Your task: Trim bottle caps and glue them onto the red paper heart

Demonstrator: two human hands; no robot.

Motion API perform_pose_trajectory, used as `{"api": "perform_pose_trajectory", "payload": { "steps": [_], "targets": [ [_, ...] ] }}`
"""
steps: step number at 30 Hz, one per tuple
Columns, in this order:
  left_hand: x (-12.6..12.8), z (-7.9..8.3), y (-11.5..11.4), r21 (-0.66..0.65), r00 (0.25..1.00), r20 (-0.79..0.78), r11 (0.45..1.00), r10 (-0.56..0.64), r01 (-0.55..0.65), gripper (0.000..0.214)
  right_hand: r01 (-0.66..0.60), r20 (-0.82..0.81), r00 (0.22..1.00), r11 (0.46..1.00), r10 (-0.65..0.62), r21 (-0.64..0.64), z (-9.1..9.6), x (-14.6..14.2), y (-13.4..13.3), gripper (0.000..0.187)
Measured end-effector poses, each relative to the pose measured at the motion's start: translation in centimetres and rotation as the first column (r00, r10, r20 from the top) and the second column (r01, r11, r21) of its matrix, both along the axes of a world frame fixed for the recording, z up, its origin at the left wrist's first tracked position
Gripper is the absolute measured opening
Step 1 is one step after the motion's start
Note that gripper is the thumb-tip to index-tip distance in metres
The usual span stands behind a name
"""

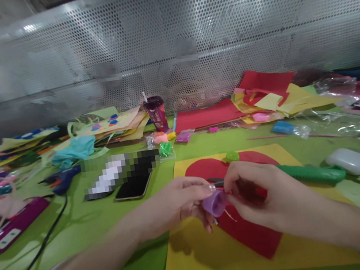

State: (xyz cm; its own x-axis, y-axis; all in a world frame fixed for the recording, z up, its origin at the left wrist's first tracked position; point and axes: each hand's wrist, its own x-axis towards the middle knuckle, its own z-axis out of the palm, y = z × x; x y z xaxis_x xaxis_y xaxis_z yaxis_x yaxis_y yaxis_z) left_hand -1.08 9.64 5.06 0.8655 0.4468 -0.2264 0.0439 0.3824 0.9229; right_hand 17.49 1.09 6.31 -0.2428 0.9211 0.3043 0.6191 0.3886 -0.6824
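Observation:
My left hand (192, 198) holds a small purple hollow piece (215, 203), like a little cup or cap, with its round mouth facing me. Close against its right side, the fingers of my right hand (263, 190) are pinched together; what they hold, if anything, I cannot make out. A thin pale strand (230, 216) shows just below the purple piece. Both hands are above a red paper heart (247, 232) on a yellow sheet (197, 260). Behind my right hand lies a long green handle (312, 173), and a dark narrow tip (216, 182) shows between the hands.
A round green piece (232, 156) sits at the heart's top. Left are two phones (136, 181), a glue gun (62, 180) and a purple power strip (18, 227) with a black cord. Behind stand a drink cup (157, 113) and stacked coloured papers (207, 115). A white case (349, 161) lies right.

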Motion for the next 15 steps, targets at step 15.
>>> {"api": "perform_pose_trajectory", "payload": {
  "steps": [15],
  "targets": [
    [-0.61, -0.23, 0.17, 0.195, 1.000, -0.013, 0.980, -0.028, 0.030, 0.020, -0.028, 0.003, 1.000, 0.992, 0.028, 0.122, -0.43, 0.42, 0.28, 0.009]
  ]
}}
